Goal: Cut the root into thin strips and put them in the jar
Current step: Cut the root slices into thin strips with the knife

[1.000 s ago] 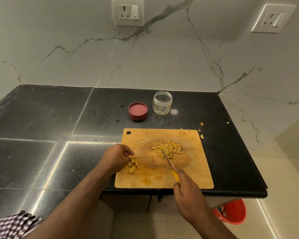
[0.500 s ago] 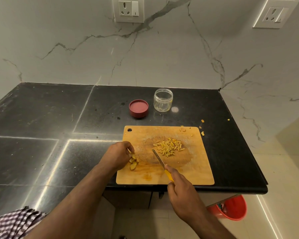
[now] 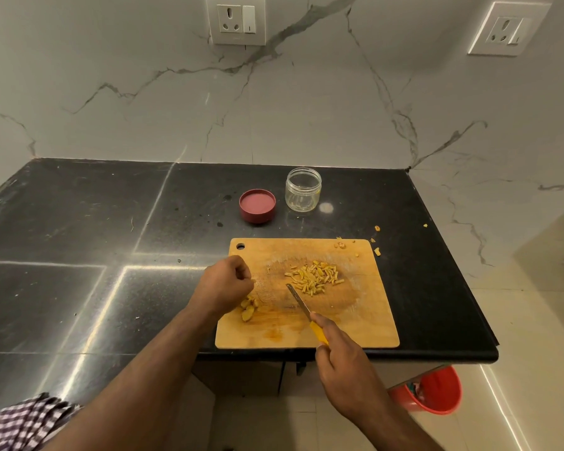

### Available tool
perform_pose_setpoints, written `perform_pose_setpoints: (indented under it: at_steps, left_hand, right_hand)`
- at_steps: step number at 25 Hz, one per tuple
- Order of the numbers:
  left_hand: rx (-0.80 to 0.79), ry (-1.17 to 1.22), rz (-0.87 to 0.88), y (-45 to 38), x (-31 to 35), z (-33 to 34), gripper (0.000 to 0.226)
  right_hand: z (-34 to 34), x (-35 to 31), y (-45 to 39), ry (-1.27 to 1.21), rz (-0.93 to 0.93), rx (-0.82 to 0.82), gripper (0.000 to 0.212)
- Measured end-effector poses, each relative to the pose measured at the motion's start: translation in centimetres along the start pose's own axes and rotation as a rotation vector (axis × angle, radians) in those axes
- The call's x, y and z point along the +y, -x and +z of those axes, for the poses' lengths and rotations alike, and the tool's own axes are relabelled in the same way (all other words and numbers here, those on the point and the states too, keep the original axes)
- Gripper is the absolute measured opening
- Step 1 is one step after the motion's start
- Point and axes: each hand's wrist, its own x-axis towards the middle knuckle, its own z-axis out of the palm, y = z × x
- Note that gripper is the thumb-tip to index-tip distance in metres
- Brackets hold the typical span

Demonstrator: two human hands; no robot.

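Bench (image 3: 79,242) of black polished stone fills the left and middle of the view, and its front edge runs just below the cutting board (image 3: 365,323). The board is wooden, rectangular with rounded corners and one round hole in its far left corner; its near side lies almost at the front edge of the bench. To the left of the board a wide bare stretch of stone is open. On the right only a narrow strip remains before the bench ends.

One pile of thin yellow strips (image 3: 315,276) lies on the far middle of the board. A few thicker root pieces (image 3: 248,310) lie near the left side of the board, partly under the left hand (image 3: 223,284). This hand is curled loosely above them; I cannot tell if its fingers pinch a piece. The right hand (image 3: 345,362) grips the yellow handle of one knife (image 3: 298,299), whose narrow metal blade points toward the strips, with its tip just beside the pile.

Behind the board stand one clear glass jar (image 3: 302,189), round, open and upright, and one red round lid (image 3: 257,205), just beside it on the left. Some small yellow crumbs (image 3: 377,251) lie on the stone near the far right corner of the board. Two white sockets are on the marble wall. One red bucket (image 3: 437,390) stands on the floor below.
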Motion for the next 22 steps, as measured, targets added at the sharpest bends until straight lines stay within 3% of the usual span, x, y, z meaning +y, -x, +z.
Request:
perform_pose_setpoints:
  at_steps: [6, 13, 22]
  left_hand:
    - [-0.153, -0.076, 0.107, 0.2, 2.7, 3.4, 0.016]
    - [-0.112, -0.145, 0.102, -0.4, 2.2, 3.8, 0.026]
    - [-0.029, -0.162, 0.134, 0.2, 1.9, 4.8, 0.009]
  right_hand:
    - [-0.3, -0.2, 0.1, -0.019, 0.015, 0.004, 0.05]
    - [-0.6, -0.3, 0.5, -0.022, 0.03, 0.001, 0.05]
    - [-0.3, -1.4, 0.2, 0.069, 0.001, -0.046, 0.052]
